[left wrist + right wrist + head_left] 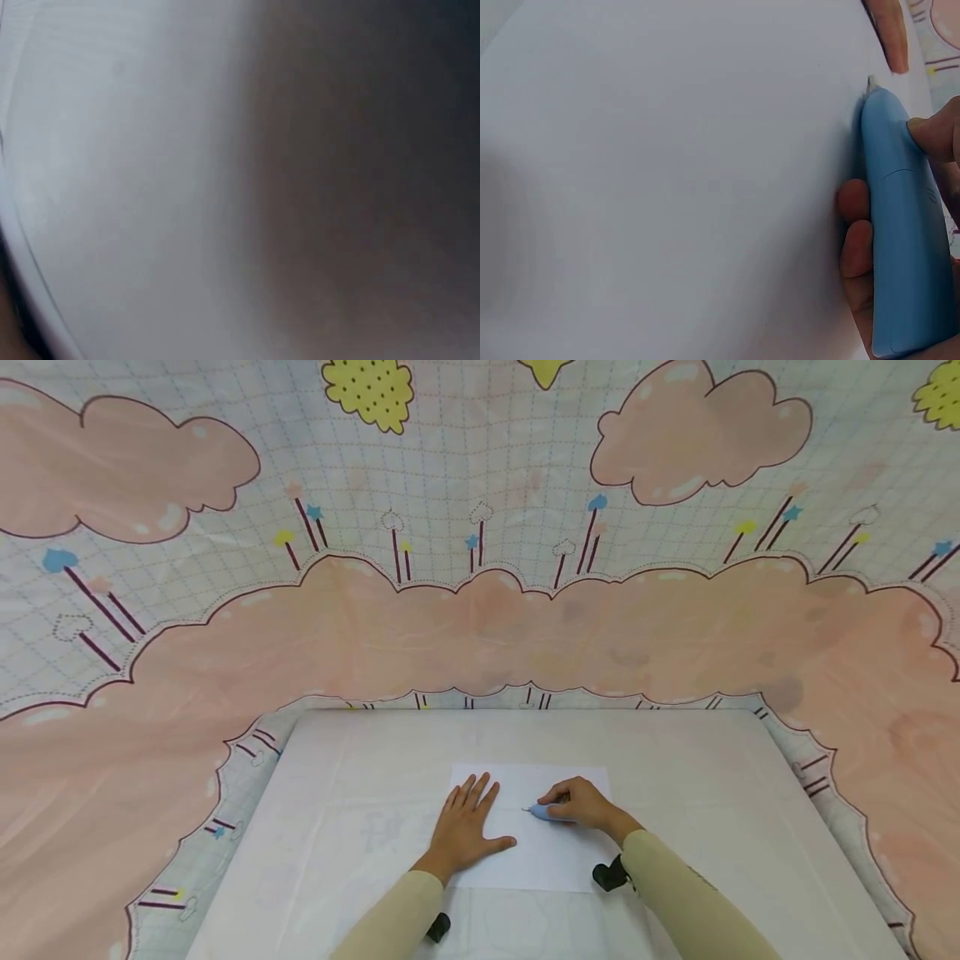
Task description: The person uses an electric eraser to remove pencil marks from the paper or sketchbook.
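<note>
All fingers of the left hand (pixel 463 831) lie spread on the white paper sheet (pixel 532 870) while the right hand (pixel 588 804) grips a blue pen-shaped tool (pixel 906 232), apparently applying its tip (pixel 871 84) near mid-sheet, so the next move likely calls for steady guiding.

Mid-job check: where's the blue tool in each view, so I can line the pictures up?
Head: the blue tool is in the lower half, just right of centre, tip pointing left.
Left wrist: not in it; just blurred pale and dark areas.
Right wrist: the blue tool runs up the right side, tip at the top.
Shared landmark: the right hand gripping it, seen in head and right wrist only.
</note>
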A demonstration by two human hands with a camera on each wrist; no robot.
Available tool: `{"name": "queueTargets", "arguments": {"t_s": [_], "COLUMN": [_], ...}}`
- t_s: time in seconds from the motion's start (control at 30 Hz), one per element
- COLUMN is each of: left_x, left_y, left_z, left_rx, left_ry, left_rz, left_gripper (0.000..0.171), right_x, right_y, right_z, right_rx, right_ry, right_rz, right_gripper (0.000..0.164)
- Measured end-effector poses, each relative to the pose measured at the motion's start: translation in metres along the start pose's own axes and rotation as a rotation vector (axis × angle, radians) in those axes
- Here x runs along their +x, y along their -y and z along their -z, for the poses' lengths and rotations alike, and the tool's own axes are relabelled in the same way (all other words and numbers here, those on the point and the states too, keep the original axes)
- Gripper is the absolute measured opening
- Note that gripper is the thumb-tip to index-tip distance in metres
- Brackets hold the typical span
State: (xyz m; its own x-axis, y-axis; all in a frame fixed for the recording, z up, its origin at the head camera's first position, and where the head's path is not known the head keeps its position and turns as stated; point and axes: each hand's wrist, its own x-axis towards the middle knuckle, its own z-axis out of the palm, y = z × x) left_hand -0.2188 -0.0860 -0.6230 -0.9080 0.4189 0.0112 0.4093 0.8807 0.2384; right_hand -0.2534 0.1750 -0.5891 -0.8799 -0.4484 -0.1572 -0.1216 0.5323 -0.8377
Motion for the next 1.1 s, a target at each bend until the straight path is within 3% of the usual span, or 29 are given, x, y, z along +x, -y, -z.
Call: {"name": "queueTargets", "arguments": {"t_s": [0.23, 0.5, 0.8, 1.1], "left_x": [-0.003, 0.000, -0.002, -0.001], "left_y": [0.004, 0.010, 0.014, 0.012], "left_z": [0.005, 0.002, 0.000, 0.001], "left_rx": [0.027, 0.032, 0.032, 0.040], "left_ry": [-0.020, 0.013, -0.035, 0.015], "left_rz": [-0.033, -0.027, -0.066, -0.041], "left_gripper": [0.095, 0.096, 0.096, 0.096], "right_x": [-0.002, -0.006, -0.011, -0.009], "right_y": [0.000, 0.000, -0.003, -0.004], "right_z": [-0.001, 0.007, 0.011, 0.009], "right_rx": [-0.015, -0.043, -0.025, -0.033], "right_ry": [-0.004, -0.013, -0.014, -0.022], "right_rz": [-0.006, 0.008, -0.005, -0.018], "right_gripper": [0.016, 0.015, 0.014, 0.015]}}
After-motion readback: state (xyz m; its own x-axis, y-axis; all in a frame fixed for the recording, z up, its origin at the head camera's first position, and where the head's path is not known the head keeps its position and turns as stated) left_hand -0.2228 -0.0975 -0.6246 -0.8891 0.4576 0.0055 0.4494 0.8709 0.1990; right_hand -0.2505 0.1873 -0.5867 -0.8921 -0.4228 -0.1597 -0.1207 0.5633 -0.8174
